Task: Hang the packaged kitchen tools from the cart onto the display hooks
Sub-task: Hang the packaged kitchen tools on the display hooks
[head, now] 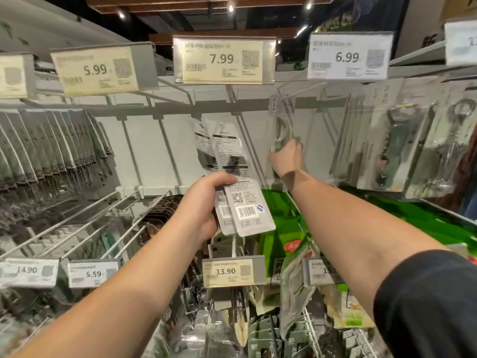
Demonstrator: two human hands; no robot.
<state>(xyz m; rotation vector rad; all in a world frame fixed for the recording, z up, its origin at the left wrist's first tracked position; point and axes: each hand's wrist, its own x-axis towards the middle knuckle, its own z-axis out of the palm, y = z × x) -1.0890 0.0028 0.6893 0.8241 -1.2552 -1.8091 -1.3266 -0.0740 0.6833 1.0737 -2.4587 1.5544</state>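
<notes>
Clear-packaged peeler (281, 130) held upright against the back panel, long axis vertical, header at the wire display hook (285, 103) under the 6.99 price tag (347, 56). Whether the hang hole is already over the hook tip: cannot tell, clear plastic and blur. Right hand (285, 157) reaching up and forward, fingers curled round the pack's lower part, grasping it from below.

Two more packs (232, 177) fanned in the left hand (204, 205), backs toward the camera, barcodes low, long axes tilted up and slightly left, tops reaching toward the hook row below the 7.99 price tag (224, 60). Left hand clenched on their lower halves, thumb across the front.

Deciding relation, as a judgement: hook lying directly above the right hand, along the pack's own long axis, so the coming move probably a push back along the wire. Right hand clearly nearer; left waiting lower and closer to the body.

Bottle openers (395, 148) hanging to the right, dark packs (51, 146) at left, green bags (281, 215) beneath.
</notes>
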